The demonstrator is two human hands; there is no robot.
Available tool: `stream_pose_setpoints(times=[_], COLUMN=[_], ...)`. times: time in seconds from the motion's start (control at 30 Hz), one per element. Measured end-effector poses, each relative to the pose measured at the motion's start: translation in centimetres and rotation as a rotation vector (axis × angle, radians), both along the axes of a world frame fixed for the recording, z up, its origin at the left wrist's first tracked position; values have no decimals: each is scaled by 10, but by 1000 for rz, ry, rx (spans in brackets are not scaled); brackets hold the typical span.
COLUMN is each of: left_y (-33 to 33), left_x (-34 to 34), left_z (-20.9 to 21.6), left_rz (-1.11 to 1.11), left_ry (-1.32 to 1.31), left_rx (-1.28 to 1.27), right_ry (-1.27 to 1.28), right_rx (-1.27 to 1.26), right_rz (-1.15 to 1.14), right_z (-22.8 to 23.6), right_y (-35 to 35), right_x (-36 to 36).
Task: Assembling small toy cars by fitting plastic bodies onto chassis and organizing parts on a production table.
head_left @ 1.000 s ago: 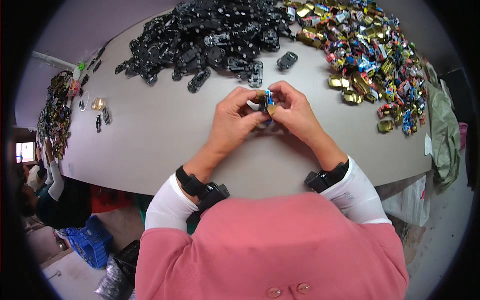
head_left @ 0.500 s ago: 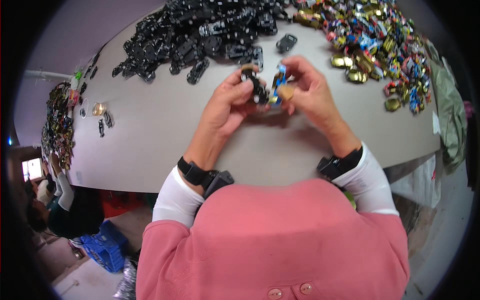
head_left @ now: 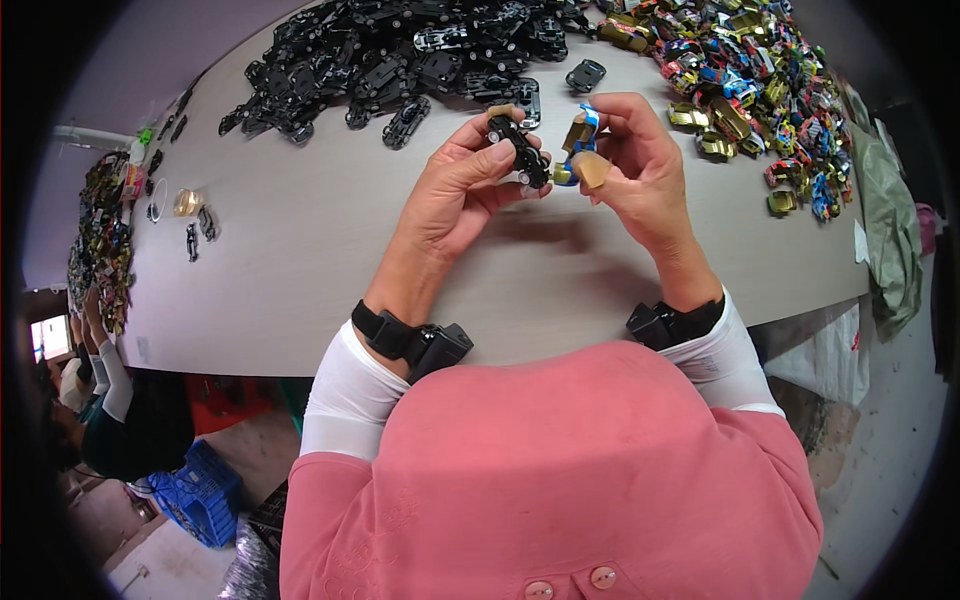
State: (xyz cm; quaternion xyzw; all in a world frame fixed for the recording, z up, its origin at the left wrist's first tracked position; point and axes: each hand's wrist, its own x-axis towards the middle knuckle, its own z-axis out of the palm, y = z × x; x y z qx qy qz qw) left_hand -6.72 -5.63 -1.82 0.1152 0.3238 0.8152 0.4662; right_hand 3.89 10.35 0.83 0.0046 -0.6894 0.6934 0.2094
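Between the thumb and fingers of my left hand (head_left: 462, 180) is a black toy car chassis (head_left: 519, 152) with small wheels, held at a tilt. My right hand (head_left: 640, 165) pinches a blue and gold toy car body shell (head_left: 580, 140), its hollow gold inside partly showing. Tan tape wraps some of my fingertips on both hands. The chassis and the shell are close together over the table, with a narrow gap between them. Beyond my hands a single dark car part (head_left: 586, 75) lies apart from the piles.
A large heap of black chassis (head_left: 380, 75) covers the far middle of the table (head_left: 300, 260). Colourful car shells (head_left: 730, 115) are piled at the far right. On the left lie a few loose chassis (head_left: 193, 242) and another pile (head_left: 103, 230), where a co-worker's arms (head_left: 112, 375) reach in.
Both hands have shifted slightly apart, widening the gap between chassis and shell. The right hand has moved a little to the right. The view has turned slightly.
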Motion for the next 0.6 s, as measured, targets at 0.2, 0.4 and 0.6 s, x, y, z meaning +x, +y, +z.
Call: stream_pose_setpoints(times=[0.2, 0.4, 0.6], left_y=[2, 5, 5], left_x=[1, 7, 13], left_z=[2, 10, 10], left_rz=[-6, 18, -9], left_ry=[0, 99, 210], left_rx=[19, -81, -198], right_ry=[-100, -97, -114], right_rx=[136, 137, 239], right_rz=[28, 14, 50], right_z=[4, -2, -5], right_y=[1, 0, 1], right_x=[3, -1, -2])
